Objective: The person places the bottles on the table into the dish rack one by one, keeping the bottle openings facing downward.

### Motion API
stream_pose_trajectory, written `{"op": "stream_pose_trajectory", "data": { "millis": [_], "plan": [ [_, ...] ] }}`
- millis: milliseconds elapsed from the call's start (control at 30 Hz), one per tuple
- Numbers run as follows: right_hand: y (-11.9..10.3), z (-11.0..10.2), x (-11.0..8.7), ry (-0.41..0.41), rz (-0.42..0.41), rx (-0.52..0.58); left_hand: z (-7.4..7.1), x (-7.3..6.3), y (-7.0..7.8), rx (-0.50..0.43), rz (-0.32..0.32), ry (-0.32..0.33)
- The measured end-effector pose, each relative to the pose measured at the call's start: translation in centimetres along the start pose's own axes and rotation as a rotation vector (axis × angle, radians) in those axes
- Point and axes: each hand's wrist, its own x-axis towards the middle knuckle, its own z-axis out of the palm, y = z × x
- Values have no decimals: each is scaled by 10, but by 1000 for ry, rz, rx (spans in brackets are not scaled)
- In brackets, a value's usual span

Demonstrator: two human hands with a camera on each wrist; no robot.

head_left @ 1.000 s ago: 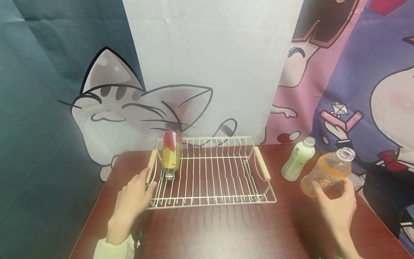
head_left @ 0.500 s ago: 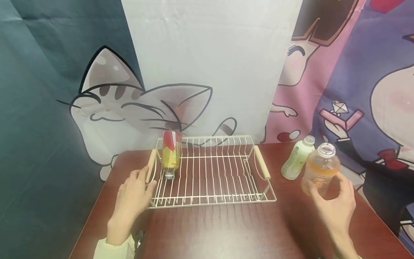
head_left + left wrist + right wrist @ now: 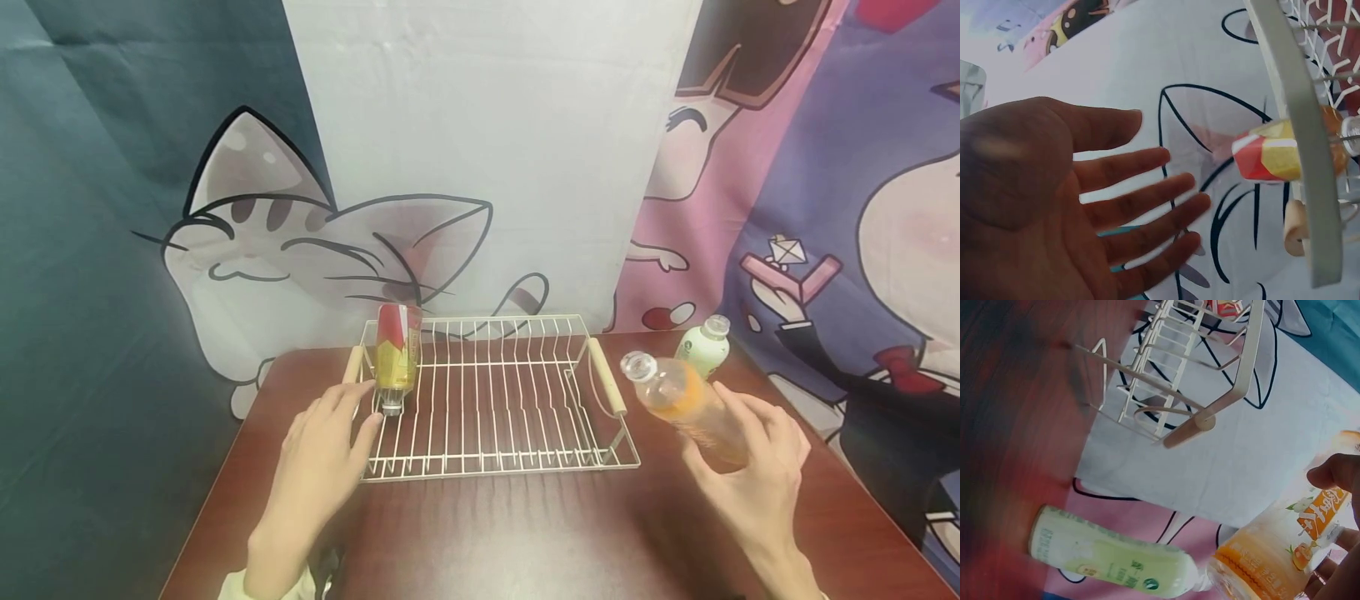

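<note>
My right hand grips a clear bottle with an orange band, held above the table and tilted so its neck points left. In the right wrist view the thumb and fingers wrap around this bottle. Behind it a light green bottle stands on the table, partly hidden. My left hand, fingers extended and apart, hovers by the left end of the white wire rack. Nothing is in its palm. A red and yellow bottle lies neck toward me in the rack's left side.
Wooden handles rise at both ends of the rack. It stands toward the back of the dark red table. A printed cloth backdrop hangs right behind the table.
My right hand has moved left with the orange-banded bottle, whose neck has swung from leaning right to pointing left. The left hand has shifted slightly right, in front of the rack's left handle.
</note>
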Motion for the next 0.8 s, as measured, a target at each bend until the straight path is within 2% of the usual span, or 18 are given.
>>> {"op": "stream_pose_trajectory", "data": {
  "millis": [133,367,500,667,800],
  "plan": [
    [-8,4,2,-22,-104,-6,3,0,9,-23,77,51],
    [-22,17,3,-84,-267,-11,19,0,20,-96,256,138],
    [-28,23,2,-142,-331,-9,27,-1,27,-140,348,183],
    [-34,32,2,-219,-403,23,29,-2,35,-184,384,154],
    [-40,39,3,-254,-461,51,31,-1,39,-194,370,95]
  ]
}}
